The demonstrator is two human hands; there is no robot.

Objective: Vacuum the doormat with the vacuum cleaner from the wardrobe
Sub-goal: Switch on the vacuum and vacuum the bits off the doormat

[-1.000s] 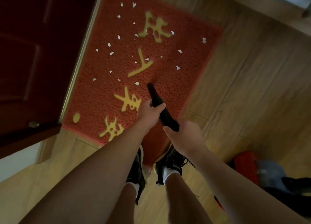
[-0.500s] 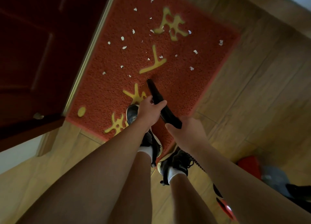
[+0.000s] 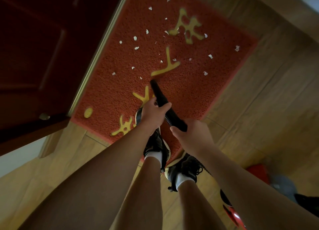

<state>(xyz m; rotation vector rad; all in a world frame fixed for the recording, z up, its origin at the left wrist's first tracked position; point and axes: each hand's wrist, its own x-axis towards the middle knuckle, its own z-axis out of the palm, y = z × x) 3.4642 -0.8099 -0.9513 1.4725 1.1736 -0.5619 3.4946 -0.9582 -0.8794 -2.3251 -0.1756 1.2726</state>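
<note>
Where black nozzle [image 3: 158,93] points, doormat [image 3: 198,95] red (white scraps [image 3: 135,38] strewn).

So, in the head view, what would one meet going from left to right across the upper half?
Dark red door → metal strip along its edge → red doormat → wooden floor.

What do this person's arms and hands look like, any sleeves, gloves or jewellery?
The left forearm and right forearm are bare, with no sleeve in view. The left hand and right hand wear no gloves, and no watch, bracelet or ring shows.
</note>
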